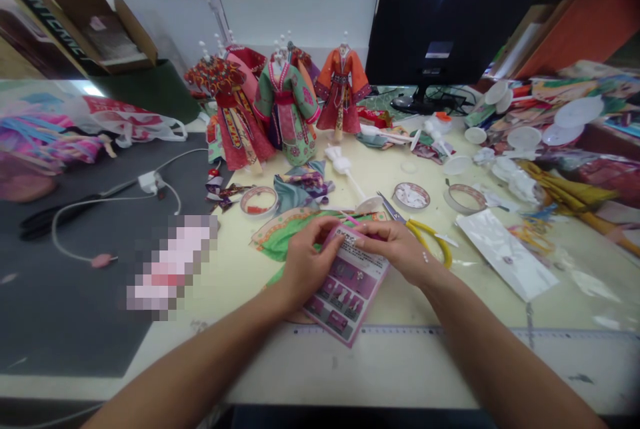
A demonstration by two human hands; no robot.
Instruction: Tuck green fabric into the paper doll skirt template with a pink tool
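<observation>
Both my hands hold the top edge of a pink printed instruction card (349,290), which tilts toward me over the pale yellow work table (240,296). My left hand (310,264) pinches its left corner, and my right hand (395,249) grips its right side. Under my left hand lies a green fabric piece (280,246) on patterned paper. Yellow-handled scissors (425,234) lie just beyond my right hand. Behind my hands stands a white plastic doll armature (345,169).
Several miniature robed dolls (287,109) stand at the back, before a black monitor (440,22). Rolls of tape (411,196) and a silver foil sheet (505,254) lie about. A dark cutting mat (75,282) lies left, a metal ruler (400,330) along the front.
</observation>
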